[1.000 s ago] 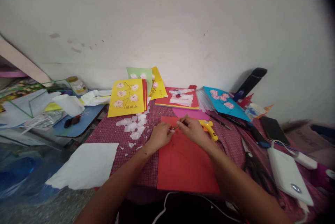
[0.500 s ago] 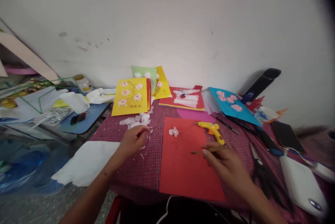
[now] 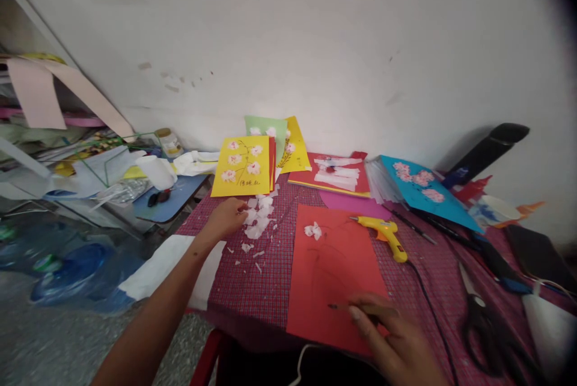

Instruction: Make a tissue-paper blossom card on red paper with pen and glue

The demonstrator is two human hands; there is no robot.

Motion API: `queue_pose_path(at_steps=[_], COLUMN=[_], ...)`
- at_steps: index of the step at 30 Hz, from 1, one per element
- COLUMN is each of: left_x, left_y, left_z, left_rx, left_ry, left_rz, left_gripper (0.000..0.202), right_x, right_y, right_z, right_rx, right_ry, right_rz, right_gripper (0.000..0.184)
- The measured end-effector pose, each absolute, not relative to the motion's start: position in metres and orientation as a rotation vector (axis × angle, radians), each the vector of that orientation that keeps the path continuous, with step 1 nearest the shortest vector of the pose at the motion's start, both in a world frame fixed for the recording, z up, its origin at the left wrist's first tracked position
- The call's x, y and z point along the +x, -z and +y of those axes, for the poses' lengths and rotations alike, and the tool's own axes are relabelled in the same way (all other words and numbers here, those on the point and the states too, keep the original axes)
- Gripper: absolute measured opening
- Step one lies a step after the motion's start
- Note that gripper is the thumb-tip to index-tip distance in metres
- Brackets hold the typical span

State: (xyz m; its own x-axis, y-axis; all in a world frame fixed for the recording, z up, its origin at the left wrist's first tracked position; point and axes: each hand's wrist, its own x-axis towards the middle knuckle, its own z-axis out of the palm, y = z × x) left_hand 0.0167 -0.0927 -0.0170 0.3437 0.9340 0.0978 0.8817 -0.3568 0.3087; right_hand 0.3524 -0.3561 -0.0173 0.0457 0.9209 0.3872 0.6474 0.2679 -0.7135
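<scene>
My left hand (image 3: 228, 217) reaches to the edge of a pile of small white paper pieces (image 3: 259, 220), its fingers bent and slightly apart. I see nothing held in it. My right hand (image 3: 383, 332) grips a thin brown stick with a dark tip (image 3: 345, 306), blurred, over the lower part of a red sheet (image 3: 333, 278). On that sheet's upper left sits a pinkish-white paper flower (image 3: 312, 230), with faint dark lines running below it. A yellow glue gun (image 3: 383, 232) lies across the sheet's upper right corner.
Yellow flower cards (image 3: 241, 169) lean at the back, near a red pad with white strips (image 3: 336, 175). A blue flower card (image 3: 424, 187) rests right. Black scissors (image 3: 484, 326) lie front right. A white sheet (image 3: 162, 266) hangs over the left edge.
My left hand has moved onto the paper pieces, its fingers loosened from a pinch. My right hand has come down the red sheet with the stick. The view has turned left.
</scene>
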Motion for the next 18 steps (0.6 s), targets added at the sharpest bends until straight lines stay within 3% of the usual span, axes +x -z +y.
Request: queue_pose_path(at_steps=[5,12,18], left_x=[0.02,0.016,0.033], left_y=[0.021,0.017,0.007], left_z=[-0.095,-0.098,-0.127], left_rx=[2.401,2.252,1.517], left_ry=[-0.372,-0.552,-0.956], left_rz=[1.575,1.612,1.267], left_gripper=[0.012,0.024,0.023], right_x=[0.349,0.348,0.342], right_y=[0.014,0.013,0.0], right_z=[-0.359,-0.356,-0.342], right_rx=[-1.437,-1.431,-1.403], right_ry=[-0.379,-0.42,-0.563], right_rz=[-1.655,-1.626,-1.556], right_gripper=[0.019,0.02,0.019])
